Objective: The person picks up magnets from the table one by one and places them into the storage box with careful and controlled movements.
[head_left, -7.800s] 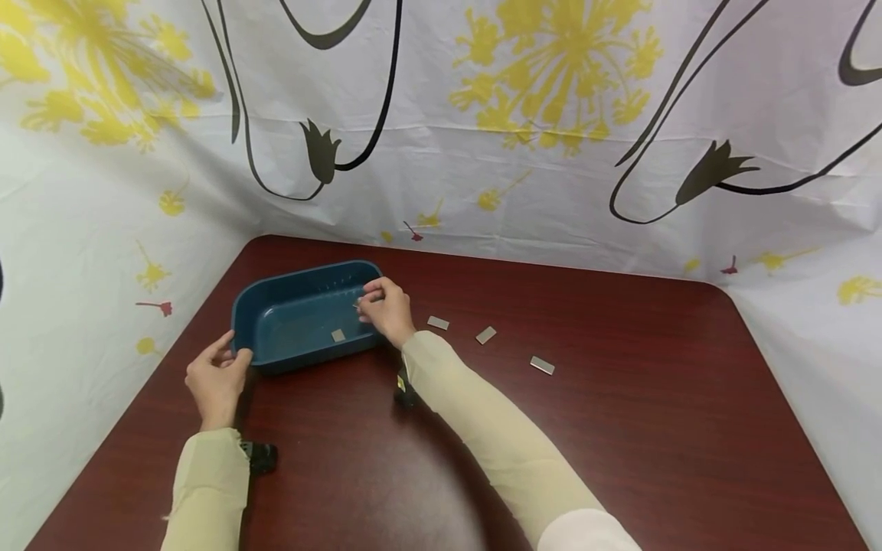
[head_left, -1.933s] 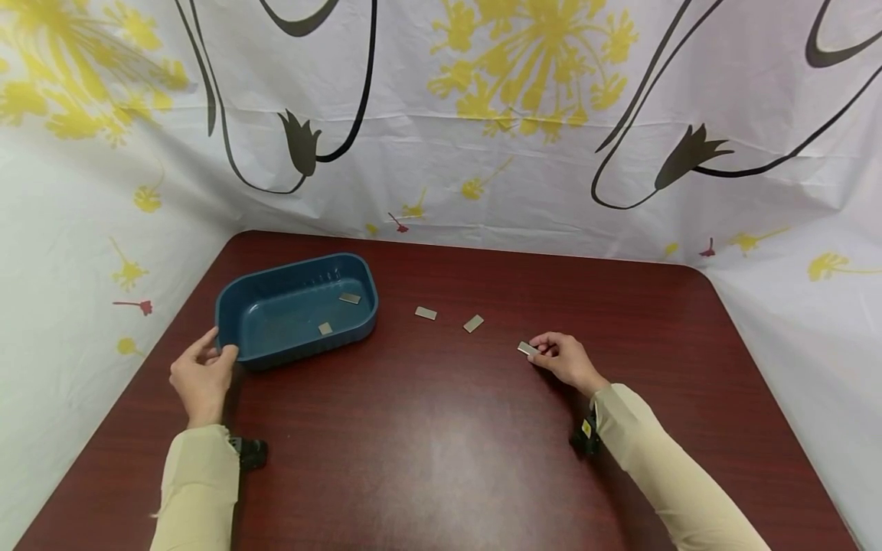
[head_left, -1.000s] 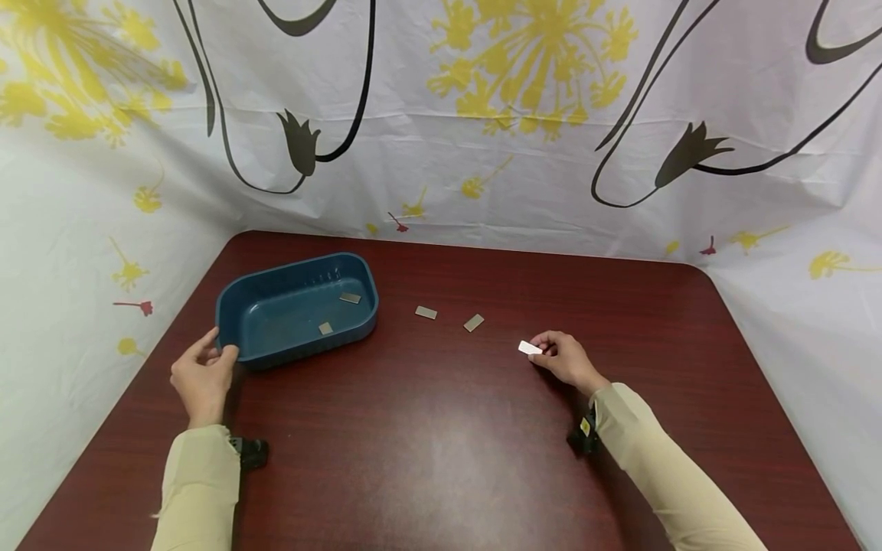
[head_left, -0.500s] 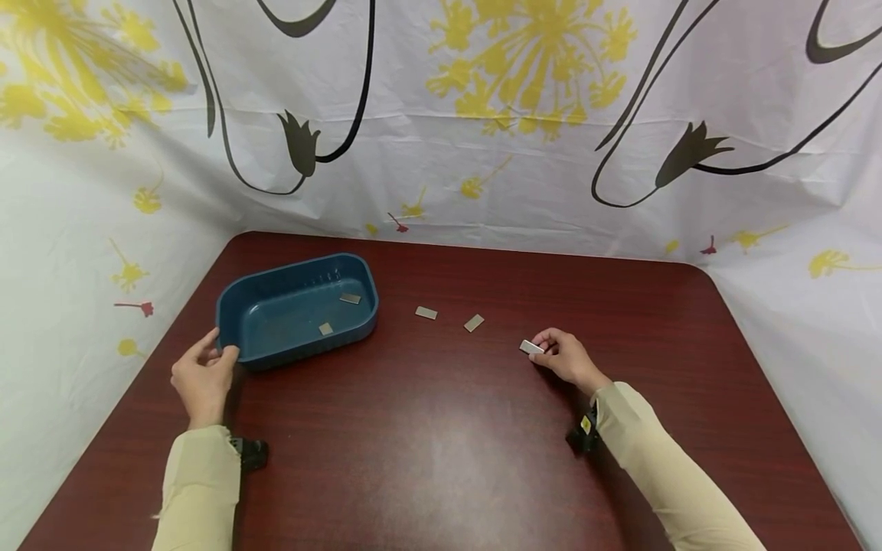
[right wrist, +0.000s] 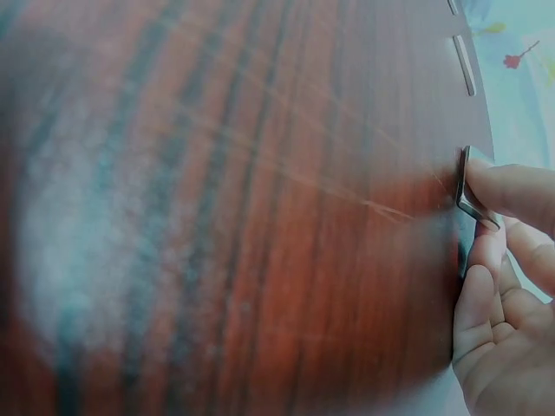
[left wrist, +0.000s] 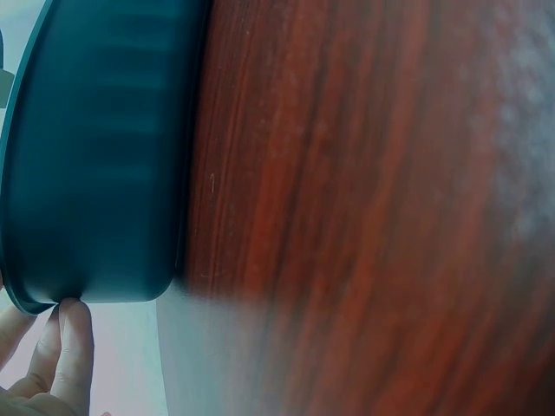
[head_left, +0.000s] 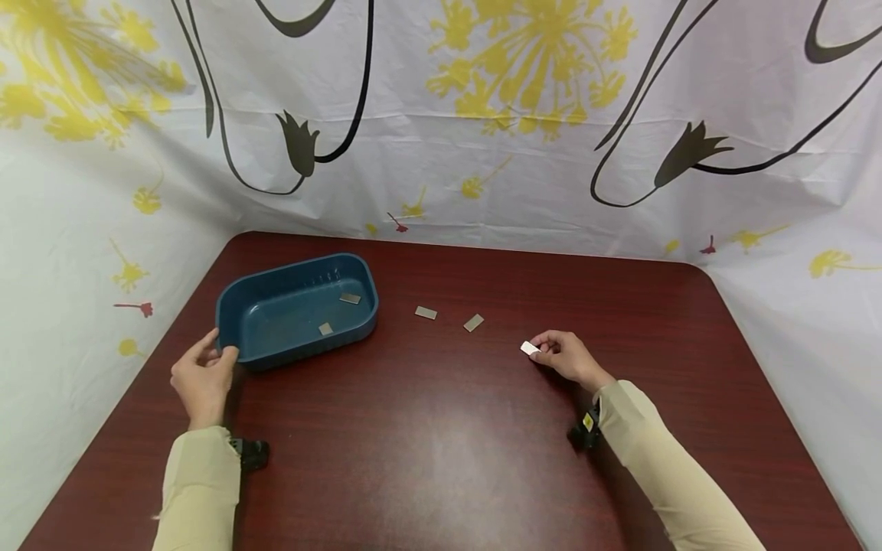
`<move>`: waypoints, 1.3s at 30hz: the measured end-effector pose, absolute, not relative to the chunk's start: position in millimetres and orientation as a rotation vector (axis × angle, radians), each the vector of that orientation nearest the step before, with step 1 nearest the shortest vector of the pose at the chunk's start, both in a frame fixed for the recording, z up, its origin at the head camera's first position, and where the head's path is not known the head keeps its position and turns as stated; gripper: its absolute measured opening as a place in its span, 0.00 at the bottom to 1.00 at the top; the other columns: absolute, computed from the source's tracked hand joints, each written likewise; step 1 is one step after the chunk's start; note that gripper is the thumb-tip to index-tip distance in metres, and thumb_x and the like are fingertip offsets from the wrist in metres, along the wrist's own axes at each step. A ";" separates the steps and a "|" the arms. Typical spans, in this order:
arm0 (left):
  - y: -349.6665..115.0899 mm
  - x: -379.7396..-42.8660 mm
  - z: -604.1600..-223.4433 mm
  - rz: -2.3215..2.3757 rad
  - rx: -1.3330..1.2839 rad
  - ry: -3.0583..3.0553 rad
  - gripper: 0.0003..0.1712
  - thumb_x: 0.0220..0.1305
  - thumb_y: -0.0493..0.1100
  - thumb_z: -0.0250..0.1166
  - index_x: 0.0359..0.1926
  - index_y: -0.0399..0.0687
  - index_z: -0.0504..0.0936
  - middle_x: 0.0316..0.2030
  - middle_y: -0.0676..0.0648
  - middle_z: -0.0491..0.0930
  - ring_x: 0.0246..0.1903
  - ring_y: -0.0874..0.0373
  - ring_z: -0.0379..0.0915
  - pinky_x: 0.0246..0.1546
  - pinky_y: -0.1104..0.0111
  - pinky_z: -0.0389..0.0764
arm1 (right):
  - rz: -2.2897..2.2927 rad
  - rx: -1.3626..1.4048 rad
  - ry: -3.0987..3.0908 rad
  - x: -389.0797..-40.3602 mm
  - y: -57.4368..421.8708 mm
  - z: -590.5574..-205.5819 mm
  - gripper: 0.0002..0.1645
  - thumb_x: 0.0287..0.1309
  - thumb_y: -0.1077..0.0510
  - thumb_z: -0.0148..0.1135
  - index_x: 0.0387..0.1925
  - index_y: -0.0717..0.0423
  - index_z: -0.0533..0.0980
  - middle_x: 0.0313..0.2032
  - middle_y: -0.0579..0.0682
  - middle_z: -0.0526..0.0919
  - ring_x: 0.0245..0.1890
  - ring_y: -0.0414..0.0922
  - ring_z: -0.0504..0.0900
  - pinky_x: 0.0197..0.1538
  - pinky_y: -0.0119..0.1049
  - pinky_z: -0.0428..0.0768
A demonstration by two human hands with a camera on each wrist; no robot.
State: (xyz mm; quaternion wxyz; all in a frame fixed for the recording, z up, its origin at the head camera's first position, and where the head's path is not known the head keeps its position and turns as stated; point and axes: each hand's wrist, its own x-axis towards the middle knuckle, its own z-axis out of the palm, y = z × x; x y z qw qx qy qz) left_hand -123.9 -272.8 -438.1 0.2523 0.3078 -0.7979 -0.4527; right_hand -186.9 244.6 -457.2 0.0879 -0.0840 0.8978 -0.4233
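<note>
My left hand (head_left: 202,379) pinches the near left corner of a blue plastic tub (head_left: 296,354) between thumb and fingers. Under the tub's lip, fingertips (left wrist: 75,347) show in the left wrist view. Inside the tub lie two small metal pieces, one toward the back right (head_left: 350,298) and one nearer the front (head_left: 326,329). On the right of the table, my right hand (head_left: 568,358) pinches a small flat rectangular metal piece (head_left: 528,348), its top bright with glare. The right wrist view shows this metal piece (right wrist: 463,178) tilted between thumb and fingers, close over the tabletop.
Two more flat metal pieces, one nearer the tub (head_left: 426,313) and one farther right (head_left: 473,323), lie on the dark red wooden table (head_left: 427,444). A white patterned curtain (head_left: 413,138) hangs behind and along both sides.
Earlier my right hand let a metal piece go in the tub, then moved right and took hold of another. Lately that piece tilts slightly in its fingers; my left hand stays at the tub.
</note>
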 end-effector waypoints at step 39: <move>-272.7 -122.3 -437.2 -1.252 0.841 -2.181 0.24 0.49 0.39 0.60 0.51 0.49 0.79 0.23 0.58 0.69 0.18 0.79 0.66 0.25 0.82 0.65 | -1.573 0.014 2.346 -185.2 254.5 -451.4 0.17 0.56 0.60 0.57 0.44 0.69 0.72 0.31 0.45 0.78 0.31 0.39 0.76 0.34 0.32 0.74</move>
